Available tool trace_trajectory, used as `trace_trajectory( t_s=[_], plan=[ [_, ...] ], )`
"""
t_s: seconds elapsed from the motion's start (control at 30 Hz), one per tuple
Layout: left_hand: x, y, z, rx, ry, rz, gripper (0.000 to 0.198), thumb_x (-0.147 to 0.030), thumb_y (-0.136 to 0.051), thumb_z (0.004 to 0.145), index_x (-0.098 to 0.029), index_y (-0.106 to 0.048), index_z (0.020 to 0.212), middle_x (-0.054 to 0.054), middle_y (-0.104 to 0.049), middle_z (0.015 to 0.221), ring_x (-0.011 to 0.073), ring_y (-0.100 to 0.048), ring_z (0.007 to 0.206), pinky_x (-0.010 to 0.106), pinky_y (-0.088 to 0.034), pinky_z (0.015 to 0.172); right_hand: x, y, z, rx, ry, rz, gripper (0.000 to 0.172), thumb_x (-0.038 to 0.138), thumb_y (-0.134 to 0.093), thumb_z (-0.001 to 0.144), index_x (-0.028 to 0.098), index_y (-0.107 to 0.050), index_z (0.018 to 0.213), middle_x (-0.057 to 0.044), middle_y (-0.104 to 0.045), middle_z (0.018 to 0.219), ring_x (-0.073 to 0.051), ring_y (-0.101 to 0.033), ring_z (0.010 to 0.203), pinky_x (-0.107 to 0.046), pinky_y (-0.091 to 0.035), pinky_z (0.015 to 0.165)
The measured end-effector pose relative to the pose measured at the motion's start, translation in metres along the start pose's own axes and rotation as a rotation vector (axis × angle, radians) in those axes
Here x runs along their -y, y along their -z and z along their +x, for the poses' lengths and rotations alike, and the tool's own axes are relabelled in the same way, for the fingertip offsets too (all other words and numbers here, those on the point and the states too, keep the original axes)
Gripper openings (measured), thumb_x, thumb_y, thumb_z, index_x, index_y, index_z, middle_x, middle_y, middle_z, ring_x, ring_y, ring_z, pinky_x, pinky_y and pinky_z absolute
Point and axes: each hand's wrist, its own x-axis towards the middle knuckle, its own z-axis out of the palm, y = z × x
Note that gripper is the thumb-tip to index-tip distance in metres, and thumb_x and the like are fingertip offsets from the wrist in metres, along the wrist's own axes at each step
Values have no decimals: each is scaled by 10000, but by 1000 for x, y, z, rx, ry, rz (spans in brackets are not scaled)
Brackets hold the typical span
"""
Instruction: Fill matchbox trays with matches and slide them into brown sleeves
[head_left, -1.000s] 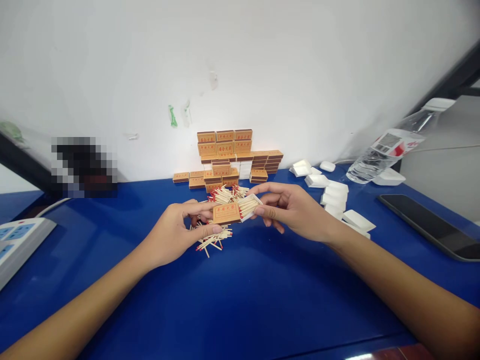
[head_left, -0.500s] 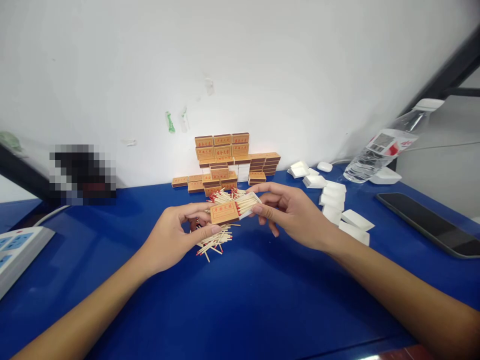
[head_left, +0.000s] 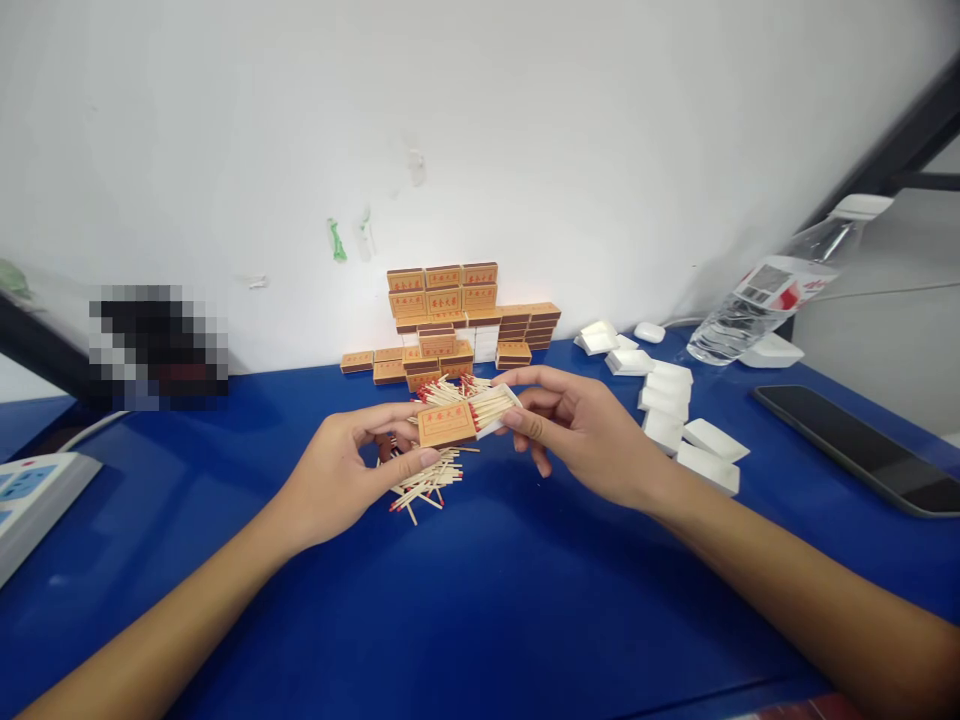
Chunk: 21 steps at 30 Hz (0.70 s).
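Above the blue table (head_left: 480, 600) my left hand (head_left: 349, 470) pinches the brown sleeve of a matchbox (head_left: 446, 423) between thumb and fingers. My right hand (head_left: 581, 425) grips the white inner tray (head_left: 496, 407), which sticks out of the sleeve's right end and is full of red-tipped matches. Loose matches (head_left: 424, 485) lie in a heap on the table just under and behind the box.
Stacked brown matchboxes (head_left: 450, 315) stand against the white wall. Several empty white trays (head_left: 675, 410) lie to the right. A tilted water bottle (head_left: 772, 290) and a dark phone (head_left: 862, 445) are at far right, a power strip (head_left: 34, 495) at far left.
The tray has slid a little further into the sleeve. Both hands hold their grip and have barely shifted.
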Motion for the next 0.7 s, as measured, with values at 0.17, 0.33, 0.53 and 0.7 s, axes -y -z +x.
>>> trace_trajectory(
  t_s=[0.17, 0.33, 0.53, 0.7],
  plan=[
    [-4, -1, -2, -10, 12, 1, 452, -462, -782, 885, -237, -732, 1274, 12, -790, 892, 150, -674, 728, 268, -555, 668, 0, -3, -1, -27, -4, 28, 441, 491, -755, 914, 203, -608, 1214, 29, -672, 735, -97, -556, 485, -266, -485, 439],
    [-8, -5, -5, -13, 22, 22, 442, -472, -751, 909, -235, -733, 1282, 13, -777, 871, 160, -673, 726, 273, -562, 654, 1, -5, -1, -36, -12, 38, 462, 497, -777, 892, 211, -611, 1215, 9, -691, 770, -114, -571, 533, -273, -509, 453],
    [-8, -11, -8, -27, 35, -39, 564, -461, -709, 947, -250, -609, 1460, 62, -777, 1174, 218, -727, 940, 343, -613, 812, 0, -4, -2, 0, -10, 30, 456, 472, -748, 923, 225, -613, 1281, -6, -694, 794, -137, -590, 613, -263, -513, 466],
    [-13, -20, -12, -60, 39, -56, 495, -437, -711, 947, -263, -658, 1407, 29, -777, 983, 173, -686, 795, 301, -591, 703, -2, -11, -4, 22, -30, 23, 508, 491, -722, 941, 231, -595, 1358, 2, -673, 752, -134, -570, 581, -258, -501, 457]
  ],
)
